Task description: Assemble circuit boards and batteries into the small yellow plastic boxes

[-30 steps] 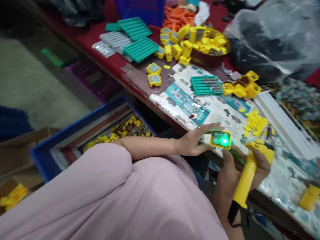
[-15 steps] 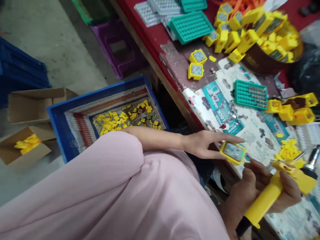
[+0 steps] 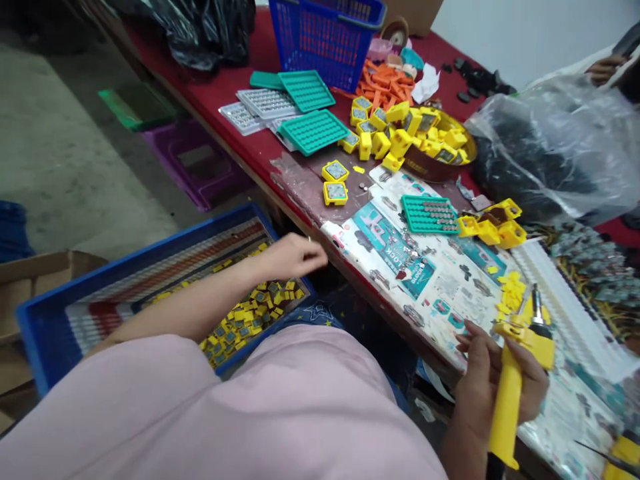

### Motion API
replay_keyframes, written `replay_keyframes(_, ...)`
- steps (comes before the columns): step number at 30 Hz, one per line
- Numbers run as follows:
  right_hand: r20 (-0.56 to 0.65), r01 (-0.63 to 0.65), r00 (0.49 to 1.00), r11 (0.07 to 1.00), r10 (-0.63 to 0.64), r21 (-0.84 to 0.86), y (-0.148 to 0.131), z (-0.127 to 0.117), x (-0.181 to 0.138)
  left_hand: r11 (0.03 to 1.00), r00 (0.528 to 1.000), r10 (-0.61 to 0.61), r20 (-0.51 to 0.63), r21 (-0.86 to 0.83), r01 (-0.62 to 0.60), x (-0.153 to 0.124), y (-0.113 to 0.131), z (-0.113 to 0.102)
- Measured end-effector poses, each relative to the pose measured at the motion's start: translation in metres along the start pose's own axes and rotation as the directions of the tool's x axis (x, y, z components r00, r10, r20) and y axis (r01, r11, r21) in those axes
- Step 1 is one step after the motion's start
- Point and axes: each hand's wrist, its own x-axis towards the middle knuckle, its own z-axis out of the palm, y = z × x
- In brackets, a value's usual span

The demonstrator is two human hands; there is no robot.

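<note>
My left hand (image 3: 296, 257) hovers by the table-side end of a blue crate (image 3: 165, 252). Its fingers are curled in, and no part shows between them. Inside the crate lie many small yellow blocks with grey faces (image 3: 245, 323). At the right, my right hand (image 3: 500, 380) is wrapped around a yellow gun-shaped tool (image 3: 507, 407) with a black collar and a metal tip. That tip points up the table, close to a small heap of yellow pieces (image 3: 511, 293). Two yellow blocks with grey faces (image 3: 335, 183) sit apart on the table.
Green trays (image 3: 315, 131), a round tin of yellow blocks (image 3: 433, 170), orange parts (image 3: 385, 83) and a blue basket (image 3: 325, 40) stand farther back. A green tray of small metal parts (image 3: 430, 215) lies mid-table. Clear plastic bags (image 3: 555, 147) bulge at the right.
My left hand has moved left, from above the table edge to the crate; the yellow block in its fingers no longer shows. My right hand keeps the tool. The view has shifted.
</note>
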Motion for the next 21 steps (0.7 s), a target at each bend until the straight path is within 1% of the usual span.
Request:
replay_keyframes(1,-0.001,0.005,1.0,1.0,-0.005,-0.002,0.0,0.0,0.0,0.998,0.984,-0.031,-0.176,0.039,0.039,0.011,-0.001,-0.009)
replay_keyframes(2,-0.004,0.011,1.0,1.0,-0.011,-0.005,0.001,-0.001,0.0,0.992,0.925,-0.049,-0.376,0.087,0.088,0.024,-0.004,-0.017)
replay_keyframes(3,-0.006,0.014,1.0,1.0,-0.014,-0.009,0.002,-0.001,-0.001,0.982,0.856,-0.04,-0.516,0.138,0.129,0.036,-0.008,-0.023)
replay_keyframes(4,-0.009,0.018,1.0,1.0,-0.019,-0.012,0.004,-0.002,-0.001,0.971,0.809,-0.025,-0.587,0.179,0.16,0.048,-0.014,-0.028)
replay_keyframes(5,-0.01,0.024,1.0,1.0,-0.024,-0.013,0.005,-0.003,-0.001,0.962,0.791,-0.016,-0.611,0.207,0.18,0.059,-0.019,-0.031)
replay_keyframes(6,-0.011,0.029,1.0,0.999,-0.03,-0.015,0.007,-0.004,-0.001,0.958,0.792,-0.009,-0.611,0.22,0.181,0.069,-0.025,-0.033)
replay_keyframes(8,-0.01,0.05,0.999,0.998,-0.05,-0.025,0.01,-0.007,0.0,0.966,0.8,0.019,-0.6,0.218,0.14,0.08,-0.032,-0.03)
replay_keyframes(11,-0.01,0.084,0.996,0.995,-0.085,-0.052,0.012,-0.009,0.003,0.976,0.789,0.114,-0.604,0.216,0.024,0.081,-0.027,-0.02)
replay_keyframes(13,-0.007,0.089,0.996,0.995,-0.09,-0.054,0.012,-0.009,0.005,0.97,0.765,0.226,-0.603,0.214,-0.118,0.077,-0.014,-0.011)
replay_keyframes(14,-0.004,0.089,0.996,0.995,-0.09,-0.051,0.011,-0.008,0.005,0.957,0.744,0.289,-0.602,0.204,-0.207,0.075,-0.006,-0.006)
replay_keyframes(16,0.003,0.084,0.996,0.995,-0.084,-0.046,0.011,-0.007,0.005,0.921,0.713,0.374,-0.594,0.147,-0.361,0.074,0.013,0.005)
replay_keyframes(18,0.016,0.09,0.996,0.994,-0.089,-0.059,0.013,-0.009,0.004,0.897,0.727,0.386,-0.568,0.048,-0.439,0.077,0.031,0.018)
replay_keyframes(21,0.046,0.127,0.991,0.99,-0.124,-0.067,0.019,-0.015,0.002,0.869,0.765,0.391,-0.512,-0.069,-0.49,0.085,0.055,0.039)
